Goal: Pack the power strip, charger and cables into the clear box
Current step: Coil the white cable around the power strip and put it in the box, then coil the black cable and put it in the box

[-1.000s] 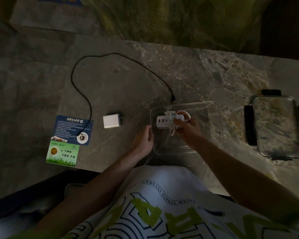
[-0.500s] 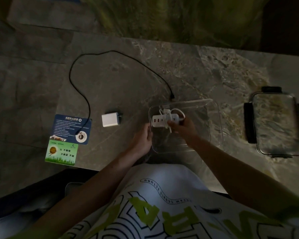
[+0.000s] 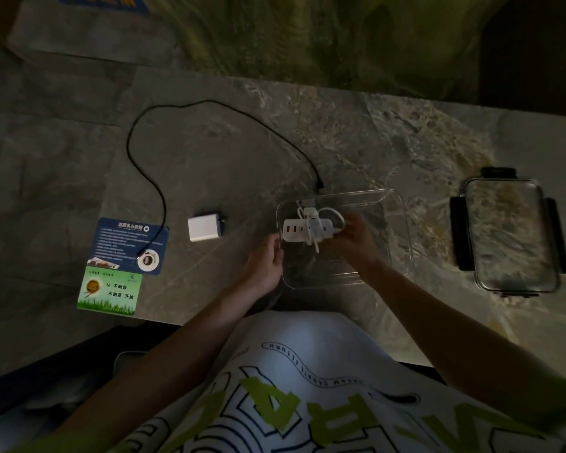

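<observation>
Head view: right hand [image 3: 352, 238] grips the white power strip with its bundled white cord [image 3: 306, 228], now carried to the nine o'clock end of the clear rectangular plastic box [image 3: 401, 230], whose wall the curled left hand [image 3: 267, 264] steadies. Compared with a second ago, the strip sits further left and lower inside; judged nearly placed. White cube charger [image 3: 204, 228] and long black cable [image 3: 151, 184] remain outside, toward nine o'clock.

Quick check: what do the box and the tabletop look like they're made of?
Box: clear, glossy hard plastic by the look; the table pattern shows straight through its walls. Tabletop: grey veined stone or a stone-look slab, smooth with a soft sheen; which one, the dim picture can't settle.
</observation>
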Demonstrator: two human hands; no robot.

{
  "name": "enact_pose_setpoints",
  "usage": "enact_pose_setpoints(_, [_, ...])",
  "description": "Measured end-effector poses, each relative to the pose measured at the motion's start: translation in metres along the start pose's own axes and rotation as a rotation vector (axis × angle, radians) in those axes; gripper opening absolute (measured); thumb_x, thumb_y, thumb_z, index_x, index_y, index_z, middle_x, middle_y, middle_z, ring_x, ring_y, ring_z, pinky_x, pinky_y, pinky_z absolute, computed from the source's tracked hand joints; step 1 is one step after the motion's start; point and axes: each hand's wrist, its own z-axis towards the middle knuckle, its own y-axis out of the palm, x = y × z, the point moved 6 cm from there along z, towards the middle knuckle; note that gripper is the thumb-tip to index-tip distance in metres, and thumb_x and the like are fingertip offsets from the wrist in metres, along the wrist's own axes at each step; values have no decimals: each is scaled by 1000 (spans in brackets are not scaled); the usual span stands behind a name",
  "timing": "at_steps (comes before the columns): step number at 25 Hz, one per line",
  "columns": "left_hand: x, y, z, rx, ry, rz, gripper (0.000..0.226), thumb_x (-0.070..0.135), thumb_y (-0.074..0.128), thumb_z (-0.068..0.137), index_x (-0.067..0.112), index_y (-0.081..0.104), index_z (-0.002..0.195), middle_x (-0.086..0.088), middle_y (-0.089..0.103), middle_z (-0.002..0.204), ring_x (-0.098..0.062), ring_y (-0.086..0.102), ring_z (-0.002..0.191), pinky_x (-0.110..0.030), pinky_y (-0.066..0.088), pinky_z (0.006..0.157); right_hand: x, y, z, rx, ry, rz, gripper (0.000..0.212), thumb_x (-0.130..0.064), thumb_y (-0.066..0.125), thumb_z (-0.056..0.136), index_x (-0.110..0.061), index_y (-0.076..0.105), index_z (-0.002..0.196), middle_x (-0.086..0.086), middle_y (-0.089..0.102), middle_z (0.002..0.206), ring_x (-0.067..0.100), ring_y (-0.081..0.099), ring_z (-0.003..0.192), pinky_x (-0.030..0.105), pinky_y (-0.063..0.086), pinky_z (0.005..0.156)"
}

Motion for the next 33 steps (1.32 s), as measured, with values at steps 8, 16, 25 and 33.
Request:
enact_pose_setpoints(8, [3, -1, -2, 38, 63, -5, 29, 22, 42, 101, 18, 50, 129, -2, 61, 120, -17, 58, 111, -33, 48, 92, -71, -33, 1, 411, -415, -577, 9, -9, 57, 86, -13, 59, 94, 1, 60, 90, 15, 56, 77, 25, 44, 63])
enact_pose_setpoints(16, [-1, -2, -3, -8, 26, -42, 33, 19, 42, 101, 18, 43, 134, -1, 58, 126, -16, 56, 115, -43, 49, 97, -76, 5, 137, -63, -1, -1146, 34, -34, 59, 89, -7, 59, 110, 13, 61, 99, 31, 61, 93, 35, 46, 74])
enact_pose_setpoints(25, [5, -4, 1, 39, 55, 13, 36, 10, 48, 97, 5, 46, 133, -16, 60, 127, -27, 58, 115, -36, 46, 96, -52, 30, 165, -142, 67, -1228, 28, -20, 66, 90, 6, 63, 100, 19, 64, 99, 34, 62, 102, 36, 45, 81])
enact_pose_setpoints(33, [-3, -3, 4, -12, 49, -46, 33, 10, 47, 98, 7, 46, 130, -13, 60, 125, -25, 58, 112, -43, 48, 96, -70, 33, 145, -146, 209, -749, 14, -11, 60, 90, -12, 60, 76, 5, 59, 73, 17, 57, 65, 35, 52, 71])
